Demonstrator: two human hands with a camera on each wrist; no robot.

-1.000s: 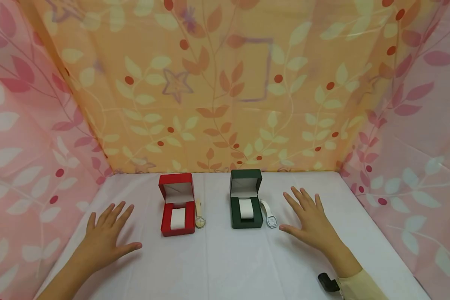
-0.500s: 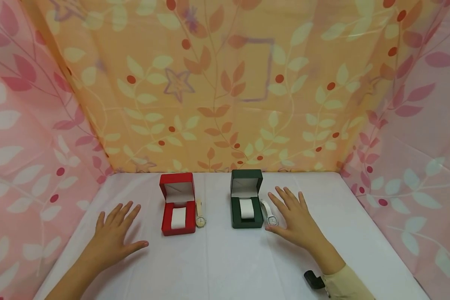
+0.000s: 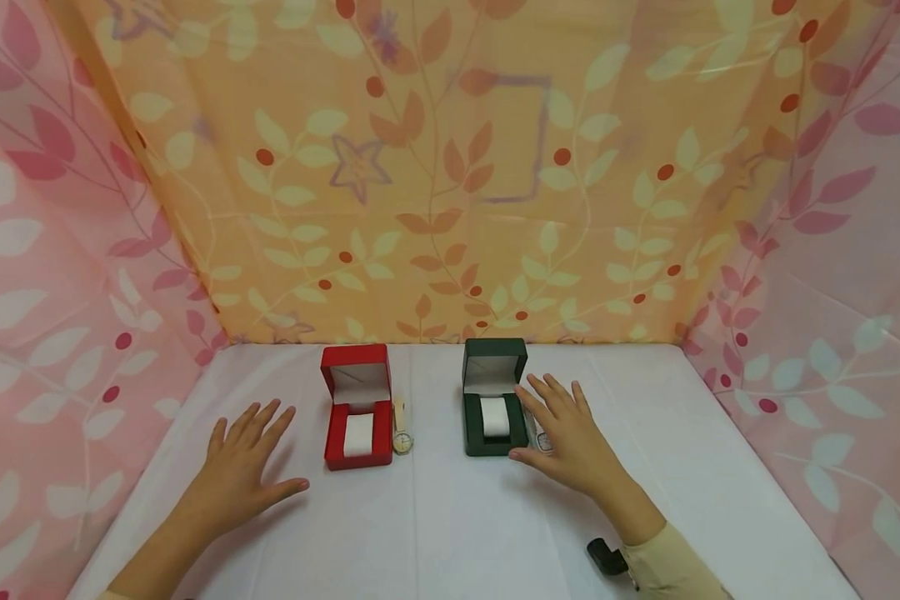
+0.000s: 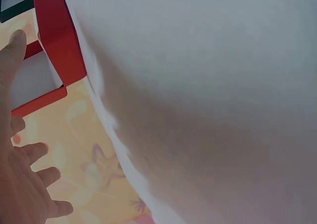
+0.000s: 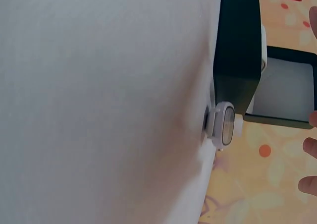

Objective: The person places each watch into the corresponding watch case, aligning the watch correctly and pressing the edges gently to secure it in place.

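Observation:
My left hand (image 3: 240, 475) hovers over the cloth left of a red watch box (image 3: 357, 437), fingers spread and holding nothing. That box has its lid up and a white cushion inside. Along its right side lies a watch with a cream strap and round dial (image 3: 402, 442). My right hand (image 3: 570, 442), also spread, overlaps the right edge of an open dark green watch box (image 3: 474, 450) with a white cushion. Partly hidden behind its fingers is a white watch (image 3: 545, 442); in the right wrist view the white watch (image 5: 227, 126) stands beside the green box.
A white cloth (image 3: 420, 533) covers the table. Patterned orange fabric (image 3: 435, 275) hangs at the back, with pink leaf-print fabric (image 3: 832, 275) along both sides. A black device (image 3: 606, 557) is by the right sleeve (image 3: 671, 567).
Moving left, my right hand has come over the white watch beside the green box. My left hand has shifted slightly right toward the red box. Both boxes stay in place.

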